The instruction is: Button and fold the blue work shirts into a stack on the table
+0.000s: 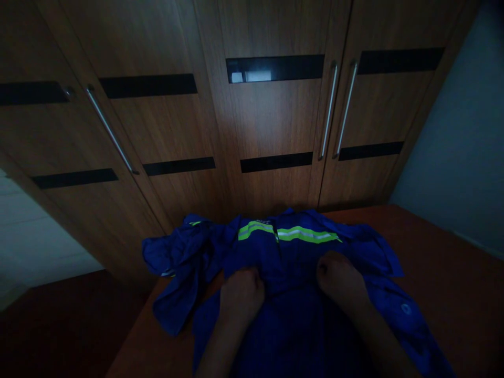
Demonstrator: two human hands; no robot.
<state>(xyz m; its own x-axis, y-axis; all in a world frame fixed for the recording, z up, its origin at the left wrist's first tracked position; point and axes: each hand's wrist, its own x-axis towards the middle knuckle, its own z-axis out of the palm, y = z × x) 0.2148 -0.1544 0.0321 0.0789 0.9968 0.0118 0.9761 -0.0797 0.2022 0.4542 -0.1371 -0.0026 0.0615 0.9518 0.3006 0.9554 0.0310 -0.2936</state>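
A dark blue work garment (293,265), crossed by a yellow-green and silver reflective strip, lies spread over a reddish-brown surface. One sleeve is bunched up at the left; fabric with a small pale round mark spreads out at the right. My left hand (243,291) is closed in a fist on the cloth, left of the middle and below the strip. Level with it on the right, my right hand (339,278) is also curled shut, its fingers pinching the cloth. The garment's near end runs out of the picture in deep shadow.
Behind the garment stands a brown wooden wardrobe (271,115) with black inlaid bands and long metal handles. The reddish-brown surface (444,273) continues to the right, up to a pale wall (452,147). Dark red floor shows at the lower left. The light is dim.
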